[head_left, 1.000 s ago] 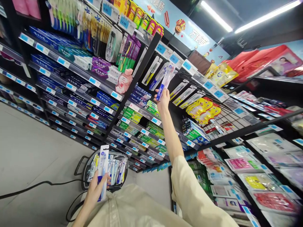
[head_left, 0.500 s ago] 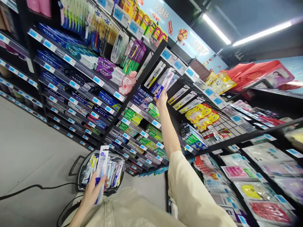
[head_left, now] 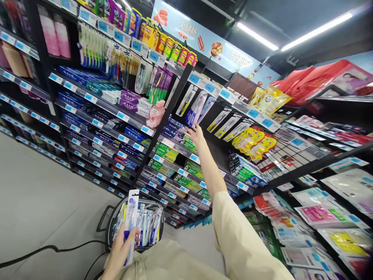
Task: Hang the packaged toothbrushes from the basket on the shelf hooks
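Note:
My left hand (head_left: 124,243) is closed around a packaged toothbrush (head_left: 133,212), blue and white, held upright low in the view. Behind it stands a black basket (head_left: 109,227) with several packaged toothbrushes (head_left: 148,223) inside. My right hand (head_left: 196,134) reaches up to the shelf with its fingers spread and nothing in its grip. Just above its fingertips hangs a blue-and-white toothbrush pack (head_left: 199,109) on a hook, among others like it. Whether a fingertip touches that pack I cannot tell.
Yellow toothbrush packs (head_left: 219,118) and yellow duck-shaped packs (head_left: 250,143) hang to the right. Toothpaste boxes (head_left: 164,151) fill the shelves below. A black upright post (head_left: 163,120) divides the racks. A black cable (head_left: 52,247) crosses the grey floor at left.
My right hand has let go of the toothbrush pack, which now hangs on the rack, and its fingers have spread just below. The view has shifted slightly; my left hand keeps its toothbrush.

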The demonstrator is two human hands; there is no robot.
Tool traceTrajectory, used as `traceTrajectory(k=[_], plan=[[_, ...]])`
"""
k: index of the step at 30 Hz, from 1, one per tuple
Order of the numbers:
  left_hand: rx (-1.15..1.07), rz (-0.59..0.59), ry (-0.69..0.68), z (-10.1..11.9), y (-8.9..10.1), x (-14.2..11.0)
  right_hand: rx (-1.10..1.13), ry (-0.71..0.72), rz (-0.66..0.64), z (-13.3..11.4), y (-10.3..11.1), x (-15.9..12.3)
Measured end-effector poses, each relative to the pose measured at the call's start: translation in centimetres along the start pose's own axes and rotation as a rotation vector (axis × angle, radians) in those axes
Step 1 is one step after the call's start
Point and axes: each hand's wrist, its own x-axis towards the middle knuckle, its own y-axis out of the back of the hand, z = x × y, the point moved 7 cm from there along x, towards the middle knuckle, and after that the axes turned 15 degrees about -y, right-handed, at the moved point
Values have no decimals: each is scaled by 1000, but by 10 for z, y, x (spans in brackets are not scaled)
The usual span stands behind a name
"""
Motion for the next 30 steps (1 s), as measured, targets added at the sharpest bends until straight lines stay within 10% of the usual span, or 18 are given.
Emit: traceTrajectory(k=[9,20,30], plan=[[-10,-98,-17,27,-2,11,-78,182,-95,17,18,-65],[-105,-189,-107,81,-66,23,-1326,38,-1101,183,-22,-239],[-125,-264,-78,90,-75,17,-860,-127,-801,247,-3,-216]])
